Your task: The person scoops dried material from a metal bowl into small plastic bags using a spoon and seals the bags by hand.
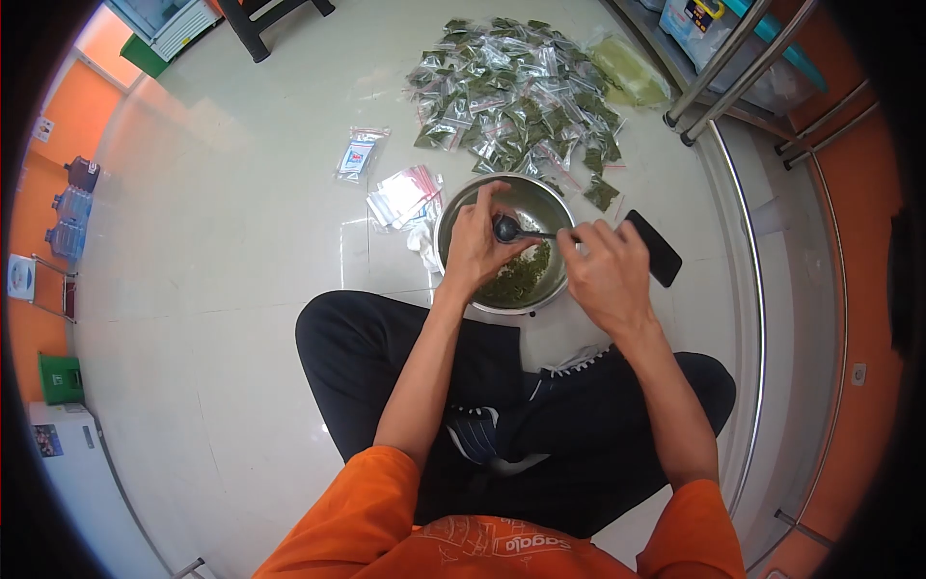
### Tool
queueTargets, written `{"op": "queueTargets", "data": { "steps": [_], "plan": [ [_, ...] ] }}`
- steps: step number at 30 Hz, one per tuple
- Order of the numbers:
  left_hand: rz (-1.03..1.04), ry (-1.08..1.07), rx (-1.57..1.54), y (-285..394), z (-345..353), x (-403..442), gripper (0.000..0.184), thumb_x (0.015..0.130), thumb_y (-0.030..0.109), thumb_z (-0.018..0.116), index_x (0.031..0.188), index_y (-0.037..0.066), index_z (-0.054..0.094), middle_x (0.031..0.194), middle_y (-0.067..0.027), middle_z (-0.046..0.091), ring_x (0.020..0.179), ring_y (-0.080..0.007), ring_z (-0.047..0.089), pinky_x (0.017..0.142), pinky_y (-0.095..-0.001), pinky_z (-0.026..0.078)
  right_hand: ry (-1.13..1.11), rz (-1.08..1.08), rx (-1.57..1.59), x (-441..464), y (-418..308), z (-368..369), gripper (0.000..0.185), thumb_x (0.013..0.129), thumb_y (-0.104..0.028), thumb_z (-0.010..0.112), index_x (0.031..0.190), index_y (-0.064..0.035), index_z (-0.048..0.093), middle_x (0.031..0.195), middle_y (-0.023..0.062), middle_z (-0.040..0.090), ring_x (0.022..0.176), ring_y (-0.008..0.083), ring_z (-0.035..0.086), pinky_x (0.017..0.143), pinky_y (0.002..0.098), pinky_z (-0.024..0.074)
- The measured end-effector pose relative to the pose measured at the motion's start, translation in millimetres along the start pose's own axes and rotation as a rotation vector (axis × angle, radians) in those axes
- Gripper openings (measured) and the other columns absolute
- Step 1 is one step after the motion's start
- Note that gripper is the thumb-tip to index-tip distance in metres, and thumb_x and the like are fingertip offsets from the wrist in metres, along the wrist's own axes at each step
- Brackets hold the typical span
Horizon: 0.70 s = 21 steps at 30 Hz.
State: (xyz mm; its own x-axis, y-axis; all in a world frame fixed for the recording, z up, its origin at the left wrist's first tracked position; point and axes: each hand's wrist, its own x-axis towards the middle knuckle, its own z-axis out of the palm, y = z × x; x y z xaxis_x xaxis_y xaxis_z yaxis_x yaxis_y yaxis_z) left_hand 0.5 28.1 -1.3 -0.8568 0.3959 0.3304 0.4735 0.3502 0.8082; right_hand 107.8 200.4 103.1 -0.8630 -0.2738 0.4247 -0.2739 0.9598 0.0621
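My right hand grips the handle of a black spoon, its round head over the steel bowl. My left hand is curved around the spoon's head, thumb and index finger bent toward each other. Whatever it holds there, perhaps something clear, I cannot make out. Chopped dried green leaves lie in the bottom of the bowl, which stands on the floor in front of my crossed legs.
Beyond the bowl lies a pile of small filled zip bags, beside a larger clear bag. Flat packets and a bag pack lie left of the bowl. A black phone is to its right, near metal rails.
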Motion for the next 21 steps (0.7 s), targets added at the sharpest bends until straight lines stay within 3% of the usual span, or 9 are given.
{"op": "queueTargets", "data": {
  "steps": [2, 8, 9, 12, 14, 17, 18, 20, 21],
  "plan": [
    [0.022, 0.027, -0.004, 1.0, 0.3, 2.4, 0.085, 0.064, 0.021, 0.095, 0.131, 0.006, 0.045, 0.086, -0.0094, 0.070, 0.081, -0.0250, 0.068, 0.077, -0.0364, 0.054, -0.099, -0.016, 0.001, -1.1, -2.9, 3.5, 0.019, 0.076, -0.008, 0.066, 0.092, -0.0038, 0.072, 0.082, 0.0047, 0.066, 0.078, 0.0201, 0.062, 0.071, 0.0378, 0.0432],
    [0.019, 0.087, -0.083, 6.0, -1.9, 5.5, 0.091, 0.065, 0.020, 0.095, 0.135, 0.003, 0.040, 0.083, -0.0091, 0.068, 0.076, -0.0230, 0.067, 0.075, -0.0345, 0.054, 0.001, 0.050, 0.091, 2.3, 13.0, -6.7, 0.012, 0.080, -0.009, 0.067, 0.090, -0.0065, 0.073, 0.079, 0.0047, 0.066, 0.077, 0.0224, 0.064, 0.068, 0.0380, 0.0432],
    [-0.092, 0.079, -0.081, 9.7, -4.6, 4.2, 0.092, 0.065, 0.021, 0.095, 0.136, 0.003, 0.039, 0.082, -0.0087, 0.068, 0.076, -0.0209, 0.066, 0.075, -0.0331, 0.054, 0.003, 0.051, 0.093, 1.7, 16.6, -5.9, 0.012, 0.080, -0.009, 0.067, 0.090, -0.0065, 0.073, 0.079, 0.0047, 0.066, 0.077, 0.0224, 0.064, 0.068, 0.0380, 0.0432],
    [-0.235, 0.102, -0.120, 9.0, -5.2, 2.0, 0.094, 0.066, 0.021, 0.095, 0.138, 0.003, 0.037, 0.082, -0.0076, 0.067, 0.076, -0.0167, 0.064, 0.075, -0.0306, 0.053, 0.000, 0.277, 0.233, -1.1, 30.4, 1.1, 0.010, 0.084, -0.010, 0.067, 0.090, -0.0041, 0.073, 0.085, 0.0073, 0.070, 0.081, 0.0275, 0.066, 0.073, 0.0401, 0.0466],
    [-0.258, 0.132, -0.169, 10.7, -4.2, 4.0, 0.096, 0.067, 0.021, 0.095, 0.139, 0.002, 0.036, 0.082, -0.0071, 0.067, 0.076, -0.0147, 0.063, 0.076, -0.0295, 0.053, -0.182, 0.465, 0.325, -7.7, 38.0, 25.5, 0.014, 0.086, -0.011, 0.066, 0.093, -0.0013, 0.073, 0.092, 0.0116, 0.072, 0.085, 0.0333, 0.067, 0.077, 0.0413, 0.0498],
    [-0.259, 0.156, -0.255, 13.8, -4.2, 1.7, 0.096, 0.070, 0.021, 0.094, 0.142, 0.002, 0.033, 0.086, -0.0068, 0.067, 0.082, -0.0138, 0.062, 0.078, -0.0292, 0.053, -0.117, 0.293, 0.433, -16.6, 40.2, 71.3, 0.020, 0.087, -0.013, 0.068, 0.101, 0.0002, 0.073, 0.095, 0.0151, 0.072, 0.087, 0.0350, 0.069, 0.078, 0.0422, 0.0531],
    [-0.250, 0.152, -0.259, 13.9, -1.7, 1.0, 0.096, 0.070, 0.021, 0.094, 0.142, 0.002, 0.033, 0.086, -0.0068, 0.067, 0.082, -0.0138, 0.062, 0.078, -0.0292, 0.053, -0.111, 0.298, 0.426, -10.9, 33.7, 69.6, 0.020, 0.087, -0.013, 0.068, 0.101, 0.0002, 0.073, 0.095, 0.0151, 0.072, 0.087, 0.0350, 0.069, 0.078, 0.0422, 0.0531],
    [-0.285, 0.152, -0.398, 14.3, 2.5, -3.1, 0.094, 0.074, 0.020, 0.092, 0.143, 0.002, 0.030, 0.091, -0.0078, 0.067, 0.084, -0.0139, 0.063, 0.081, -0.0282, 0.053, 0.045, 0.362, 0.801, 5.4, 11.8, 66.4, 0.024, 0.087, -0.013, 0.071, 0.107, 0.0007, 0.073, 0.096, 0.0166, 0.072, 0.086, 0.0314, 0.070, 0.073, 0.0399, 0.0548],
    [-0.290, 0.106, -0.435, 17.2, 3.3, -4.8, 0.091, 0.081, 0.018, 0.087, 0.146, 0.002, 0.025, 0.098, -0.0088, 0.065, 0.089, -0.0146, 0.062, 0.084, -0.0286, 0.052, 0.040, 0.362, 0.797, 7.1, 6.0, 64.1, 0.024, 0.087, -0.013, 0.071, 0.107, 0.0007, 0.073, 0.096, 0.0166, 0.072, 0.086, 0.0314, 0.070, 0.073, 0.0399, 0.0548]
  ]
}}
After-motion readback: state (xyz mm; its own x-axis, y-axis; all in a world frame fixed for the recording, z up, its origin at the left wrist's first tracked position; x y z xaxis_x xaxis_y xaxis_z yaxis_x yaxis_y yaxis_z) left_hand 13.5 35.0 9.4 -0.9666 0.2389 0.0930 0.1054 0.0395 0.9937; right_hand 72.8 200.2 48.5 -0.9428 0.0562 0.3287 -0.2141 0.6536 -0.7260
